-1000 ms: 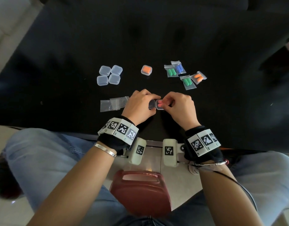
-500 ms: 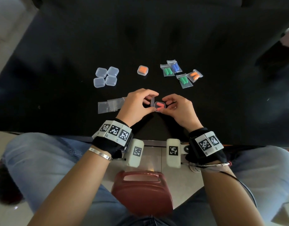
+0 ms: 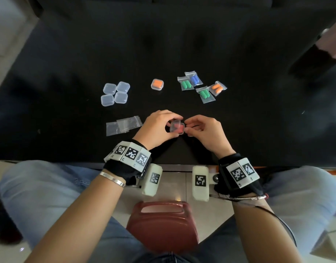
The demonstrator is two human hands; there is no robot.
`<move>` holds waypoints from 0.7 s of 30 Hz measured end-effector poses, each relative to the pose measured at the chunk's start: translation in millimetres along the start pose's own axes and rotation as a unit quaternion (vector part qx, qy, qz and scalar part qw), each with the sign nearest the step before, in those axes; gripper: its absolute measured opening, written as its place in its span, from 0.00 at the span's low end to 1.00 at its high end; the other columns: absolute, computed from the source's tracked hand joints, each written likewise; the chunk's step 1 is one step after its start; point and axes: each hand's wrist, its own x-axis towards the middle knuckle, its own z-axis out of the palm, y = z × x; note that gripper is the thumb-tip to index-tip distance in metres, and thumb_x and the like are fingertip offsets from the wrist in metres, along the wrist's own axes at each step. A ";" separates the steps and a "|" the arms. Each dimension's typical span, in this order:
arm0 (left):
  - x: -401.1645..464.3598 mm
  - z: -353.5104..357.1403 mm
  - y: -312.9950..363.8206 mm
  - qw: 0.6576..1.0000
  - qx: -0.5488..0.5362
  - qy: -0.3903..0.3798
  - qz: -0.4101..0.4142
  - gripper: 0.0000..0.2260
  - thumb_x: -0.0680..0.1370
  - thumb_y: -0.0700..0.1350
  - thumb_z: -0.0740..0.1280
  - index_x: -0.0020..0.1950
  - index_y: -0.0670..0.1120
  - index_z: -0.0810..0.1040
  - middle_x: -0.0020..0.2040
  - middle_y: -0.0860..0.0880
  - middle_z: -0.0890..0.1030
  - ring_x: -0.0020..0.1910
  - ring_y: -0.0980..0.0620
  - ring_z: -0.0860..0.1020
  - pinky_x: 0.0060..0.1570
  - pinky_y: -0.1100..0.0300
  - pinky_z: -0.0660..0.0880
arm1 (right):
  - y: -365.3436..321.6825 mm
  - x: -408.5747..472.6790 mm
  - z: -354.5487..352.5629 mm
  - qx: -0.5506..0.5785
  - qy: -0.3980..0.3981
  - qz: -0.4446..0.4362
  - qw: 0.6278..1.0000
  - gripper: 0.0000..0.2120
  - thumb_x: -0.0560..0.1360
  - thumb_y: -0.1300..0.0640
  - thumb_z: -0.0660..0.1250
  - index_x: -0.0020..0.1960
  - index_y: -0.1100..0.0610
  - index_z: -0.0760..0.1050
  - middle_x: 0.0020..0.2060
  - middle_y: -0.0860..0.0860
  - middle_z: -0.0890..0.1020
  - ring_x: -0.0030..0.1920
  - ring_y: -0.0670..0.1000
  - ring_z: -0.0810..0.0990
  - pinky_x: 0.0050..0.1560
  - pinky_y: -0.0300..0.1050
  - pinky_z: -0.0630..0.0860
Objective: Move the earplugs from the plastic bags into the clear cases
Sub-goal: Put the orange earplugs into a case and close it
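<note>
My left hand and my right hand meet over the near middle of the black table. Between their fingertips sits a small clear case with red earplugs inside; its lid lies down over them. Both hands pinch the case, the left from the left side and top, the right from the right edge. Farther back, a closed case with orange earplugs rests on the table. To its right lie several small plastic bags holding green, blue and orange earplugs.
Several empty clear cases cluster at the back left. Two flat empty plastic bags lie just left of my left hand. A red stool shows between my knees below the table's front edge.
The case's lid stood open between my hands a second ago; it has come down over the red earplugs. The hands stayed in place.
</note>
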 end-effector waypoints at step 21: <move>-4.7 2.6 2.1 0.998 0.050 0.029 -0.007 0.19 0.65 0.47 0.77 0.53 0.47 0.78 0.44 0.55 0.76 0.47 0.54 0.73 0.49 0.56 0.73 | 0.7 -5.3 9.3 -0.034 0.023 -0.023 0.999 0.09 0.73 0.63 0.69 0.52 0.57 0.81 0.45 0.47 0.81 0.43 0.42 0.79 0.46 0.26 0.74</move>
